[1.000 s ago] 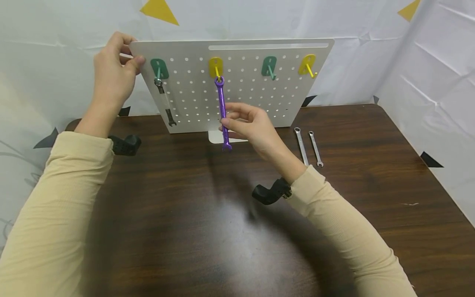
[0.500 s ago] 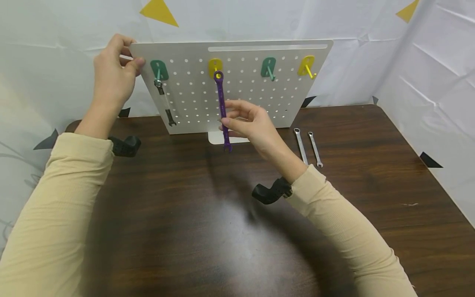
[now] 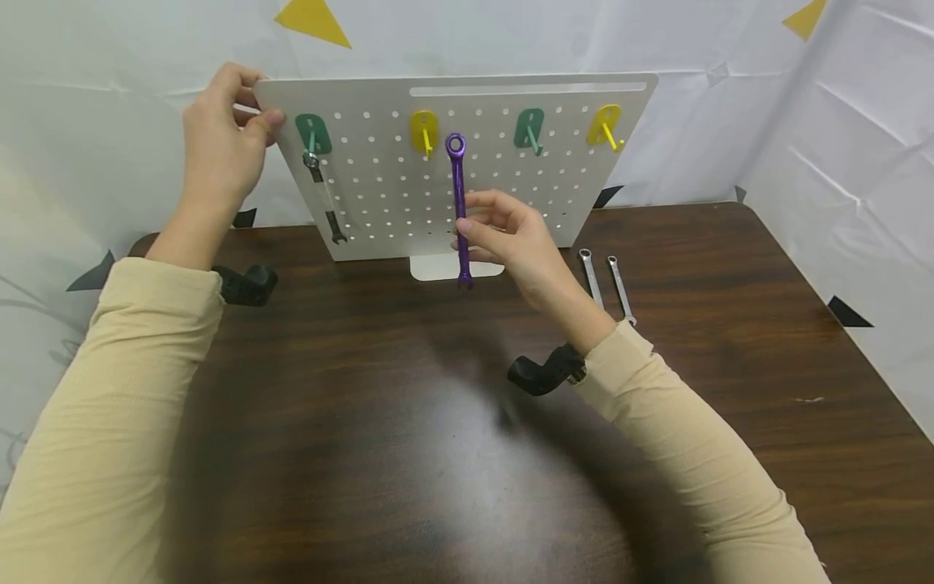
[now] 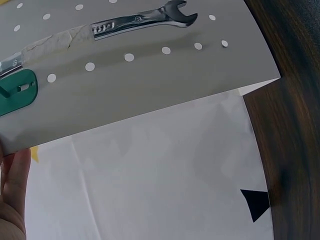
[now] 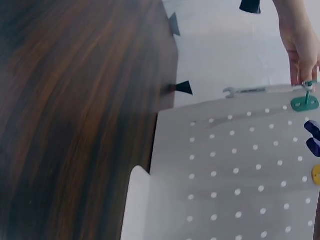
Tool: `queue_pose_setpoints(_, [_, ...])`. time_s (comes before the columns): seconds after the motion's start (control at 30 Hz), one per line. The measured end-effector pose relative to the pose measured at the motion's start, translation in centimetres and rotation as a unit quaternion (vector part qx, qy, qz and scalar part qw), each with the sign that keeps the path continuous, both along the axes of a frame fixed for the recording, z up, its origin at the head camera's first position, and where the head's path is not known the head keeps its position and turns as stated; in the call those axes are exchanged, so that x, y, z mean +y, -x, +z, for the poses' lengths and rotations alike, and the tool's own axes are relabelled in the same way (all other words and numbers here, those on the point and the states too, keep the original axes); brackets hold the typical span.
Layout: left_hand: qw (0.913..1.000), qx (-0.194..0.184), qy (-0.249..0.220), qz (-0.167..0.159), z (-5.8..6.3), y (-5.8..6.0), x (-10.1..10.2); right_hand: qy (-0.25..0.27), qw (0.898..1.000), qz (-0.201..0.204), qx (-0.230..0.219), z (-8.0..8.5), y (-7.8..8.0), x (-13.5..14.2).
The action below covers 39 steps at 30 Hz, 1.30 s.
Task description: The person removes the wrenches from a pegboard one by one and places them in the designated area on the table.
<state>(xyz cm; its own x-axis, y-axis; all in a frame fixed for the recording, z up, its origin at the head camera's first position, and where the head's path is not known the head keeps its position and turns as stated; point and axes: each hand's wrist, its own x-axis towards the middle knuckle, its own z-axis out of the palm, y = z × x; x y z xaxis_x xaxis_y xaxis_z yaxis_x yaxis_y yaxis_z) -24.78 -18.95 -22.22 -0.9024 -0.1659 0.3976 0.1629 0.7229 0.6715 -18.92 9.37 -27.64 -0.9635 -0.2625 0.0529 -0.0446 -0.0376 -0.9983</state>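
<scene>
A purple combination wrench (image 3: pixel 459 178) is pinched near its middle by my right hand (image 3: pixel 520 241). It stands nearly upright in front of the pegboard (image 3: pixel 350 96), box end up, just right of the left yellow hook (image 3: pixel 423 130) and apart from it. In the right wrist view only a dark purple end of the wrench (image 5: pixel 313 136) shows at the edge. My left hand (image 3: pixel 222 144) grips the board's upper left corner, thumb in front. Beside it, a silver wrench (image 4: pixel 142 22) with a pale wrapped middle hangs from the left green hook (image 3: pixel 313 135).
Another green hook (image 3: pixel 529 130) and a yellow hook (image 3: pixel 604 127) sit on the board's right half. Two silver wrenches (image 3: pixel 592 276) lie on the dark wooden table (image 3: pixel 328 422), right of the board. White cloth (image 3: pixel 511 36) hangs behind.
The purple wrench was at the left yellow hook's tip; my right hand has brought it off toward the camera, then to the right. The left hand keeps its place.
</scene>
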Motion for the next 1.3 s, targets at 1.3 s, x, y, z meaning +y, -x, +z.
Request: queue_pose_setpoints(1.3, [0.9982, -0.026, -0.051, -0.019, 0.4, 0.0, 0.0, -0.062, 0.993, -0.080, -0.057, -5.1, 2.0, 9.5])
